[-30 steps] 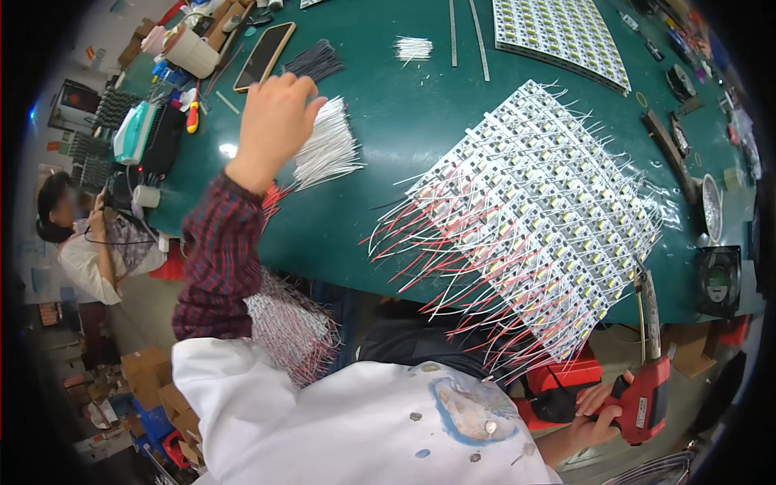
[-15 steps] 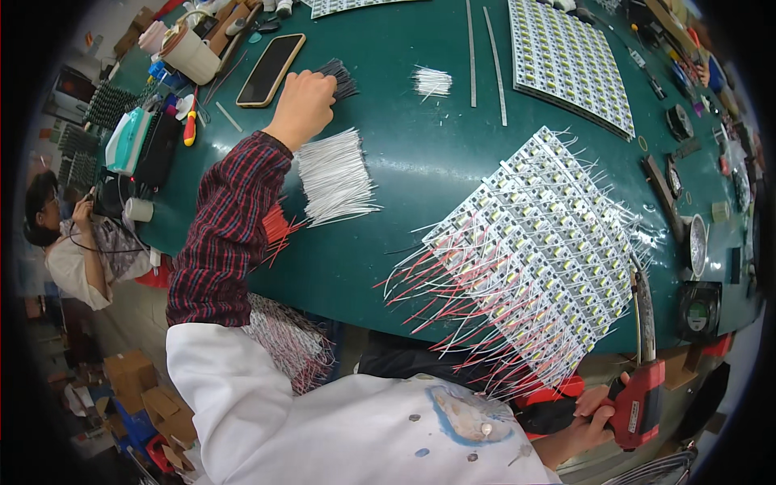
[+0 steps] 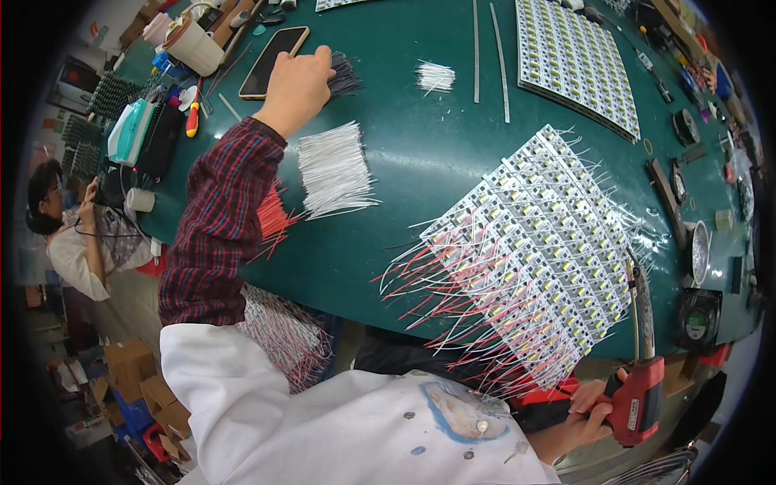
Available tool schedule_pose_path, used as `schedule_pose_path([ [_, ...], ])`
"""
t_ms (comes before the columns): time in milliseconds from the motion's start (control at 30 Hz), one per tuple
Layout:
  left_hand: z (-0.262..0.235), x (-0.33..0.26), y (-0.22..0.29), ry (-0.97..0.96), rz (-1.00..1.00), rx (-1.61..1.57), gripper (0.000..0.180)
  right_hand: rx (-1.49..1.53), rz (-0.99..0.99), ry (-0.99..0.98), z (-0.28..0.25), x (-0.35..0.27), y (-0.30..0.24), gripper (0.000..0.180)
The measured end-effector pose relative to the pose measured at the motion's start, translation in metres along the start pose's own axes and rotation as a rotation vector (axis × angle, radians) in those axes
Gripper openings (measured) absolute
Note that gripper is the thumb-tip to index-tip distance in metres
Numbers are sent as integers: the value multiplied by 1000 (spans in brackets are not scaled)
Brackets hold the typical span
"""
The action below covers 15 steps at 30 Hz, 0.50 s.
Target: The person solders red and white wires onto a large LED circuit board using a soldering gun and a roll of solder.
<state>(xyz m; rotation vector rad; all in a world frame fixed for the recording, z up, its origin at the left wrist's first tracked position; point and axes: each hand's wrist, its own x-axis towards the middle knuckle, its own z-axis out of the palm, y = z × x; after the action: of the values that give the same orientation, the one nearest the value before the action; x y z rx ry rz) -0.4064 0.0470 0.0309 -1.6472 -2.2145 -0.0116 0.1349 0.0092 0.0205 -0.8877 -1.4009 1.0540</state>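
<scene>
My left hand [image 3: 296, 90] is at the left end of a bundle of black wires [image 3: 346, 74], its fingers bent and closed; whatever is between the fingertips is hidden. Close by lie a neat stack of white wires [image 3: 335, 168] and a pile of red wires [image 3: 272, 217]. At the lower right my right hand [image 3: 588, 414] grips a red soldering gun [image 3: 637, 404], its long tip pointing up along the edge of a panel of LED boards [image 3: 537, 250]. White wires run across that panel, and red and white wire ends hang off its near left side.
A phone [image 3: 273, 63] lies beside my left hand. Short white wires [image 3: 436, 77] and two thin strips [image 3: 501, 65] lie farther back. Another stack of LED boards [image 3: 574, 65] is at the back right. A red-and-yellow screwdriver [image 3: 193, 117] lies left. A co-worker [image 3: 77, 234] sits at the far left.
My left hand has shifted slightly left and up, still at the black wires. The right hand keeps its hold on the soldering gun. The whole view has shifted a little.
</scene>
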Motion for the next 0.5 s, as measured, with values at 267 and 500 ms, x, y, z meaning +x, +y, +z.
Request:
schedule_pose_path([
  [267,-92,-49,102,-292,-164,-1212,4,-99,44,-26,-5,11,2,65],
  [500,-58,-94,158,-374,-387,-1515,8,-152,51,-232,12,32,4,70],
])
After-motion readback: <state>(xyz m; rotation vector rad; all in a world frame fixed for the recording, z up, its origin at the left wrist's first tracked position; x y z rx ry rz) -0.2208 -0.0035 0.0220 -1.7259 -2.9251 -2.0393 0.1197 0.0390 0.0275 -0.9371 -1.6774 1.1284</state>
